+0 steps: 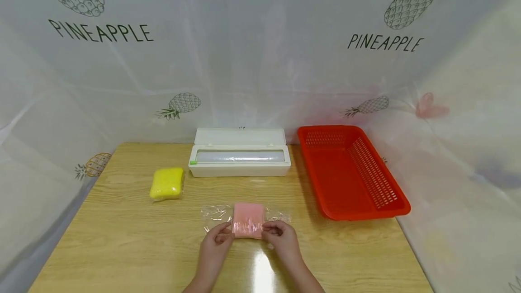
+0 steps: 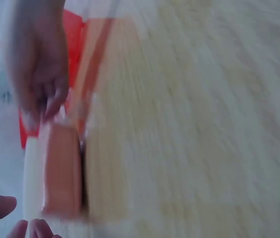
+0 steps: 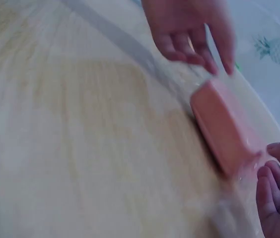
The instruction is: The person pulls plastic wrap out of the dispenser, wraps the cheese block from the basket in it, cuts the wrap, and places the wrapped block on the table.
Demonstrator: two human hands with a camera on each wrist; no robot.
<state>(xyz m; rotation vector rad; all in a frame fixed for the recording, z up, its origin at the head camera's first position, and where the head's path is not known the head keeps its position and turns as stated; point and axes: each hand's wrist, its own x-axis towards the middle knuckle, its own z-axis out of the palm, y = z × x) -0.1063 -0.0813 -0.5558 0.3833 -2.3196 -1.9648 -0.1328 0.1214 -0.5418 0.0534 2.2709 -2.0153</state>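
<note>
A pink square block (image 1: pixel 248 220) lies on clear plastic wrap (image 1: pixel 217 214), whose loose ends spread out to both sides. The wrap glistens across the block's near part. At its near left corner, my left hand (image 1: pixel 217 238) has bent fingers and thumb at the film. My right hand (image 1: pixel 282 238) pinches the film at the near right corner. In the left wrist view, the left thumb (image 2: pixel 1 206) shows at the lower left, a small gap from the fingers. The right wrist view shows the block (image 3: pixel 222 129) from its near side, right fingertips (image 3: pixel 264 173) close by its corner.
Behind the block stands a white cling film dispenser (image 1: pixel 240 169), lid raised, with a film roll inside and a green slider. A yellow block (image 1: pixel 167 183) in clear wrap lies at the left. The red plastic basket (image 1: pixel 317 184) occupies the right; a pineapple-print curtain (image 1: pixel 252 58) hangs behind.
</note>
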